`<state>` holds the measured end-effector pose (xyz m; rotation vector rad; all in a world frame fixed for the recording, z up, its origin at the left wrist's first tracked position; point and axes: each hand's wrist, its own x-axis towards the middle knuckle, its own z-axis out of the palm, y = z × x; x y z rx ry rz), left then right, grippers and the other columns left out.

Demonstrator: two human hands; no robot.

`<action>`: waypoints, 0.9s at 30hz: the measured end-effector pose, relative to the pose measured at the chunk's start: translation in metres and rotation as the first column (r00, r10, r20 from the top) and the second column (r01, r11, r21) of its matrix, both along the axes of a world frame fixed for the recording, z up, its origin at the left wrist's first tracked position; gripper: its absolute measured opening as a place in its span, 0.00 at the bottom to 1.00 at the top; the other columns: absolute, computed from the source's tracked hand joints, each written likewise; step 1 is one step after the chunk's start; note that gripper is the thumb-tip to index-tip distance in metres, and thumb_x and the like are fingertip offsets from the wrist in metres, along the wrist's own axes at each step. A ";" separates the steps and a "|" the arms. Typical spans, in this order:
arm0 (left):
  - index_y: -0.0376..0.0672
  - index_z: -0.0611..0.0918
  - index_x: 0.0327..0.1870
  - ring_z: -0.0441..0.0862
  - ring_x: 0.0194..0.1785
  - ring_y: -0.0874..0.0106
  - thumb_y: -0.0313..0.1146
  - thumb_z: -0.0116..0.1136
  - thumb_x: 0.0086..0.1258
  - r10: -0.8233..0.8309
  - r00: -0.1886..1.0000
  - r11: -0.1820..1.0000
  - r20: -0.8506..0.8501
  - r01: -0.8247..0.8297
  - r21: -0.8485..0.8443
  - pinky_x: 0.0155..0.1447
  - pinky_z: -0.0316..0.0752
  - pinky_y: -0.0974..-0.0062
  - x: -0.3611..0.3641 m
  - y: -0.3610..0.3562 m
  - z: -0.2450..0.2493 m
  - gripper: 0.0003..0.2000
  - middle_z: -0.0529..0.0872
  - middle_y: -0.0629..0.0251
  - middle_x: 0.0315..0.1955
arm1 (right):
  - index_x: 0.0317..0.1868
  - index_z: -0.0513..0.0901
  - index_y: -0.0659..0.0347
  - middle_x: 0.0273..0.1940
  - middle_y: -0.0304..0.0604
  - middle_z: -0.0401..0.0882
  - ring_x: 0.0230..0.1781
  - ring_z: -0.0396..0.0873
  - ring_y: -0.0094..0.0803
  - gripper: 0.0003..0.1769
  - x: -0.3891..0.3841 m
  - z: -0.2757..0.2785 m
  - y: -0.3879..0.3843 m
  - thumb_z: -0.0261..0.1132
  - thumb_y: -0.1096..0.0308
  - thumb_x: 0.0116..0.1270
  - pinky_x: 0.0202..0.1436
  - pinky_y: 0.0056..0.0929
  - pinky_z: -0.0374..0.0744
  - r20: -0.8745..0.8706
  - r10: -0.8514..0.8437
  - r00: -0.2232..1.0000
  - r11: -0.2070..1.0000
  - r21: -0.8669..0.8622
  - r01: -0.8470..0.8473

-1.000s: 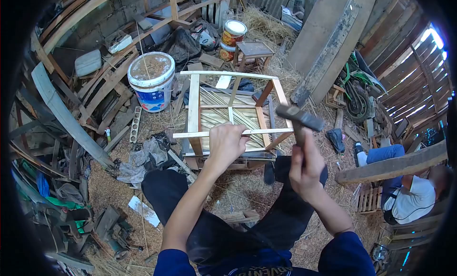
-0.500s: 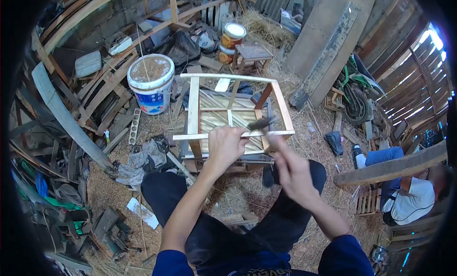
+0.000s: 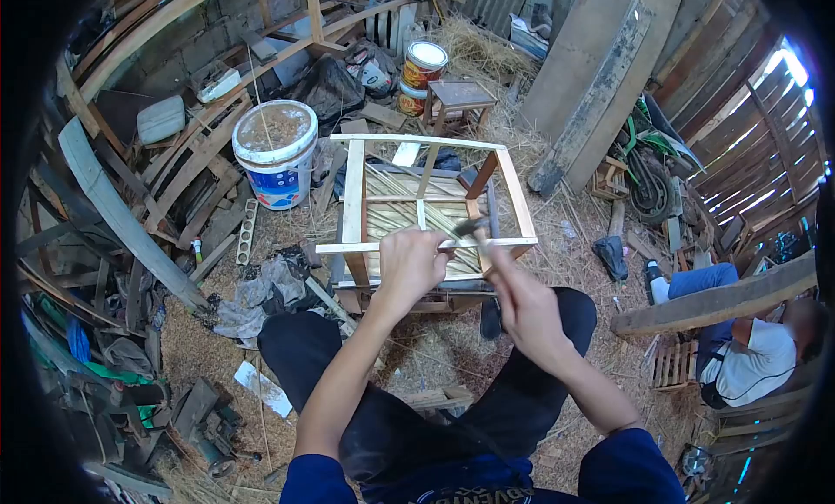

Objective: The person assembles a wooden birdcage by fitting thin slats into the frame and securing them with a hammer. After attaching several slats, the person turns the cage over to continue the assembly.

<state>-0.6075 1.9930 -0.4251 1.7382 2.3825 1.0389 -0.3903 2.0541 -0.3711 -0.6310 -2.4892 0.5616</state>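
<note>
A small wooden frame [image 3: 354, 191] with slats stands between and beyond my knees. My left hand [image 3: 412, 262] is closed at the near rail [image 3: 348, 248], its fingertips pinched at the rail's top; whatever lies between them is too small to make out. My right hand [image 3: 524, 311] is wrapped round the handle of a hammer [image 3: 472, 226]. The hammer's dark head is over the near rail, just right of my left fingertips. Whether it touches the rail I cannot tell. Thin wooden sticks [image 3: 396, 217] lie under the frame.
A large white bucket [image 3: 277, 169] stands left of the frame, with paint cans [image 3: 424, 65] and a small stool [image 3: 462, 95] behind. Scrap wood fills the left side. At the right, a person [image 3: 752, 360] sits near a curved beam [image 3: 713, 302] and a motorbike [image 3: 651, 186].
The hammer head has come slightly lower and left, and my right hand has shifted a little with it. My left hand stays at the same spot on the rail.
</note>
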 end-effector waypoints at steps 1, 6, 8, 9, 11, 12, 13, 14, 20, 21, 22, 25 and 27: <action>0.50 0.94 0.39 0.89 0.34 0.54 0.43 0.77 0.60 0.004 1.000 1.000 0.003 -0.004 -0.015 0.41 0.80 0.54 0.000 0.001 0.000 0.11 0.87 0.53 0.25 | 0.80 0.72 0.60 0.47 0.62 0.88 0.43 0.90 0.58 0.30 0.001 -0.003 0.003 0.63 0.73 0.81 0.45 0.47 0.86 0.091 0.005 0.996 0.998 -0.059 0.000; 0.52 0.94 0.40 0.89 0.34 0.53 0.45 0.77 0.60 -0.013 1.000 1.000 -0.007 0.013 0.008 0.41 0.81 0.53 0.000 -0.002 -0.001 0.11 0.87 0.54 0.25 | 0.81 0.71 0.59 0.45 0.65 0.88 0.42 0.90 0.58 0.30 0.001 0.019 0.000 0.62 0.73 0.82 0.44 0.49 0.86 -0.159 -0.112 0.981 0.993 0.026 0.117; 0.52 0.94 0.40 0.89 0.34 0.53 0.44 0.76 0.61 -0.008 1.000 1.000 -0.017 0.008 0.012 0.41 0.81 0.53 0.000 0.000 0.001 0.11 0.87 0.54 0.26 | 0.81 0.71 0.58 0.41 0.64 0.88 0.39 0.89 0.58 0.30 0.002 0.015 -0.004 0.62 0.74 0.81 0.42 0.50 0.86 0.115 -0.107 0.988 0.994 0.004 0.108; 0.52 0.94 0.40 0.89 0.34 0.53 0.43 0.76 0.61 0.002 1.000 1.000 -0.011 -0.002 0.001 0.41 0.81 0.53 0.000 0.002 0.004 0.10 0.87 0.54 0.26 | 0.82 0.71 0.58 0.40 0.63 0.87 0.37 0.89 0.59 0.31 0.000 0.010 -0.001 0.62 0.74 0.81 0.41 0.50 0.85 0.354 -0.063 0.933 0.998 -0.005 0.069; 0.52 0.94 0.40 0.89 0.34 0.53 0.42 0.75 0.62 0.000 1.000 0.999 0.000 0.000 -0.038 0.41 0.81 0.53 0.001 0.002 0.004 0.09 0.87 0.54 0.26 | 0.81 0.71 0.57 0.37 0.61 0.86 0.36 0.87 0.60 0.31 0.002 -0.002 0.002 0.62 0.74 0.81 0.40 0.52 0.84 0.115 -0.070 0.991 0.997 -0.014 0.072; 0.53 0.94 0.40 0.89 0.34 0.53 0.42 0.74 0.62 0.000 1.000 1.000 0.003 0.000 0.001 0.41 0.81 0.52 0.000 0.002 0.003 0.09 0.87 0.53 0.26 | 0.81 0.71 0.57 0.38 0.62 0.86 0.36 0.87 0.61 0.30 -0.001 0.008 0.007 0.62 0.74 0.81 0.41 0.52 0.84 0.022 -0.053 0.998 0.999 0.007 0.053; 0.53 0.94 0.40 0.89 0.33 0.53 0.42 0.74 0.62 -0.002 1.000 1.000 0.015 0.002 0.003 0.41 0.81 0.52 0.000 0.001 0.001 0.09 0.87 0.53 0.26 | 0.81 0.72 0.57 0.38 0.62 0.86 0.37 0.87 0.62 0.30 -0.001 0.012 0.005 0.62 0.74 0.81 0.41 0.53 0.84 -0.062 -0.046 0.997 0.999 0.004 0.046; 0.53 0.94 0.40 0.89 0.33 0.53 0.42 0.74 0.62 -0.013 1.000 1.000 0.026 0.014 -0.003 0.41 0.80 0.52 0.000 0.000 0.000 0.09 0.87 0.53 0.26 | 0.81 0.72 0.57 0.40 0.64 0.86 0.39 0.87 0.64 0.30 -0.008 0.013 0.004 0.63 0.73 0.81 0.44 0.53 0.84 -0.258 -0.038 0.965 0.998 0.040 0.050; 0.53 0.94 0.39 0.88 0.33 0.55 0.42 0.75 0.61 -0.004 1.000 1.000 0.006 0.004 0.016 0.40 0.80 0.54 -0.001 0.004 0.003 0.09 0.86 0.55 0.25 | 0.81 0.73 0.57 0.50 0.64 0.89 0.45 0.90 0.59 0.29 -0.002 0.017 0.009 0.61 0.75 0.82 0.49 0.49 0.86 -0.016 -0.009 1.000 1.000 -0.022 0.009; 0.54 0.95 0.40 0.88 0.33 0.55 0.42 0.76 0.61 -0.004 1.000 1.000 0.011 0.003 0.026 0.40 0.80 0.54 -0.002 0.005 -0.001 0.09 0.86 0.55 0.25 | 0.81 0.73 0.58 0.52 0.64 0.89 0.45 0.91 0.57 0.29 -0.003 0.025 0.011 0.60 0.76 0.82 0.49 0.48 0.86 -0.135 0.019 0.991 0.998 0.054 -0.012; 0.54 0.95 0.40 0.88 0.33 0.55 0.43 0.76 0.61 -0.014 1.000 1.000 0.018 0.014 0.024 0.39 0.80 0.55 -0.001 0.003 -0.005 0.09 0.86 0.55 0.25 | 0.81 0.72 0.60 0.53 0.65 0.88 0.46 0.92 0.54 0.29 -0.004 0.032 0.008 0.60 0.76 0.82 0.48 0.45 0.87 -0.253 -0.033 0.967 0.997 0.059 0.049; 0.54 0.95 0.42 0.88 0.33 0.55 0.42 0.76 0.62 -0.014 1.000 0.999 -0.017 0.014 0.043 0.39 0.80 0.55 -0.001 0.003 -0.005 0.10 0.87 0.55 0.25 | 0.81 0.72 0.60 0.49 0.66 0.89 0.43 0.92 0.54 0.30 -0.002 0.021 0.005 0.61 0.75 0.81 0.44 0.45 0.87 -0.379 -0.065 0.923 0.987 0.113 0.116; 0.54 0.95 0.42 0.88 0.33 0.55 0.43 0.76 0.62 -0.004 1.000 1.000 -0.008 0.004 0.031 0.40 0.80 0.55 -0.002 0.003 -0.002 0.10 0.87 0.55 0.25 | 0.81 0.72 0.58 0.45 0.66 0.88 0.42 0.91 0.57 0.30 -0.004 0.020 0.002 0.62 0.74 0.81 0.44 0.47 0.87 0.363 -0.056 0.930 0.984 -0.135 0.112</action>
